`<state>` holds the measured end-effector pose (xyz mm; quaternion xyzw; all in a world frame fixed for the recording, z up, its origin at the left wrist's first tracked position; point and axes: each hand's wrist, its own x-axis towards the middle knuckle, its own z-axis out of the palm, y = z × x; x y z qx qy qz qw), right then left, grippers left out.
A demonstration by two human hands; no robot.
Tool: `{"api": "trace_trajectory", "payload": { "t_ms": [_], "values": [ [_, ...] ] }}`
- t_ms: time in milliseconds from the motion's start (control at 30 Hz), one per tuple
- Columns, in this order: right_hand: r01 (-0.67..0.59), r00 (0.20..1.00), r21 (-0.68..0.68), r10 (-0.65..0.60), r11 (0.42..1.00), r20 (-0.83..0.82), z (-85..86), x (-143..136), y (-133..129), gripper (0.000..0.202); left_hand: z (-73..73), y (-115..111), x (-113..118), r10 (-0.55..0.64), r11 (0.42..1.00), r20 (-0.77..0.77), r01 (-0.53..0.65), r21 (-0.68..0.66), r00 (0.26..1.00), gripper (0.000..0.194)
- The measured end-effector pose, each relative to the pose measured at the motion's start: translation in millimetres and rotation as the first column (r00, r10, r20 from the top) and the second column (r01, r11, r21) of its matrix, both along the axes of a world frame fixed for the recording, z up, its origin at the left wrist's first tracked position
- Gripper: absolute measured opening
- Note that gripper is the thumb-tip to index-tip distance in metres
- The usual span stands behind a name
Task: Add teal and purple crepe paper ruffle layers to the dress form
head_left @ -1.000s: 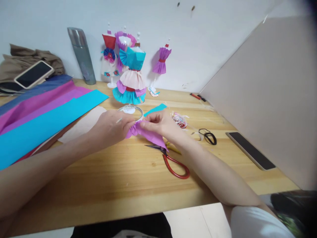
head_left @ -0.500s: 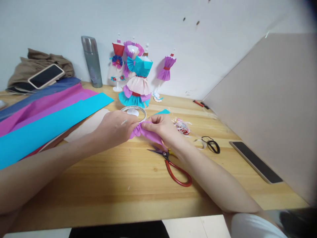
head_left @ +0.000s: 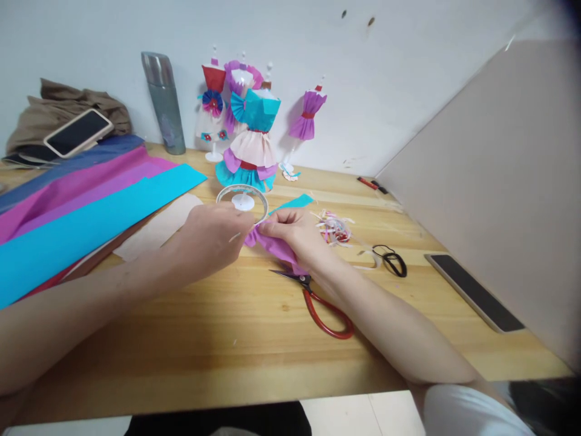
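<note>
The soft purple strip (head_left: pixel 276 247) is over the worktop (head_left: pixel 204 351), pinched by both hands, left (head_left: pixel 218 233) and right (head_left: pixel 295 233), close together. The left now covers more gathers than a moment ago, apparently keeping them bunched. Nearby are a thin pale ring (head_left: pixel 265 209) and red-handled scissors (head_left: pixel 305 280).

bottle (head_left: pixel 166 109) upright by wall (head_left: pixel 281 30) | phone (head_left: pixel 79 133) against brown cloth (head_left: pixel 72 103) | black looped band (head_left: pixel 394 263) | dark slab (head_left: pixel 474 292) at right, probably another phone

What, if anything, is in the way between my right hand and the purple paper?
Nothing visible: your right hand pinches the purple paper directly. The red-handled scissors lie by its lower end, outside that grip.
</note>
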<state>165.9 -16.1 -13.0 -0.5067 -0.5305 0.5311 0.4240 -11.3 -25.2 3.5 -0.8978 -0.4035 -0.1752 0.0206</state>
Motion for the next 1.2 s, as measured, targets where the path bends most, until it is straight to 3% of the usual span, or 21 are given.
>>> {"api": "trace_trajectory", "payload": {
  "t_ms": [167,333,633,1000,1200],
  "values": [
    [-0.004,1.000,-0.009,0.004,1.000,-0.030,0.4,-1.6,-0.2,0.015,7.1,-11.8,1.6,0.046,0.993,-0.176,-0.027,0.111,0.983,0.027],
    [0.000,1.000,0.029,-0.001,1.000,0.019,1.7,-2.3,-4.8,0.020,8.1,-10.8,3.8,0.068,0.997,-0.208,-0.059,0.049,0.976,0.024],
    [0.008,0.978,0.294,-0.068,0.956,0.197,-1.3,-2.3,-8.7,0.021,8.1,-3.2,5.6,0.105,0.994,-0.122,-0.109,-0.021,0.987,0.021],
    [0.000,0.982,0.346,-0.066,0.938,0.177,-8.8,-2.0,-6.0,0.020,-1.5,-5.8,5.6,0.086,0.992,-0.136,-0.072,0.102,0.987,0.022],
    [-0.008,0.978,0.417,-0.080,0.909,0.193,-16.4,-2.8,-6.7,0.019,4.8,-4.3,8.0,0.126,0.992,-0.144,-0.125,0.022,0.981,0.025]
  ]
}}
